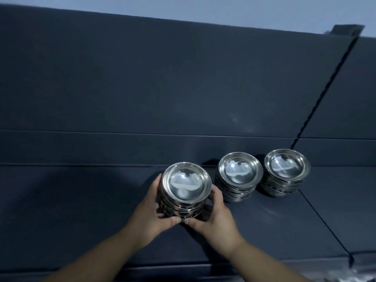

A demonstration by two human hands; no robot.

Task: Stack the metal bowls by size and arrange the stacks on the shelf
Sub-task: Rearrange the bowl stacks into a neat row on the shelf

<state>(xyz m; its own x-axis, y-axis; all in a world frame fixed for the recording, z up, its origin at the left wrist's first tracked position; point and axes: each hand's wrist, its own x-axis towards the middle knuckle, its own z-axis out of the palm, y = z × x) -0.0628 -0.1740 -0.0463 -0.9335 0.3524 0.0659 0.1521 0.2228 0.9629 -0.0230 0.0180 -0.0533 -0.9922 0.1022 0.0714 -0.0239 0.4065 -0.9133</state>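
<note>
Three stacks of shiny metal bowls stand in a row on a dark shelf [81,200]. The left stack [186,184] is gripped from both sides: my left hand [149,212] wraps its left side, my right hand [215,216] its right side, thumbs nearly meeting under its near edge. I cannot tell whether this stack rests on the shelf or is lifted slightly. The middle stack [240,171] and the right stack [286,165] sit free against the back step, close to each other.
A dark back wall [162,78] rises behind the shelf, with a low step along its foot. A dark seam [325,88] runs diagonally down the wall to the right stack. The shelf's front edge [183,265] lies just under my forearms.
</note>
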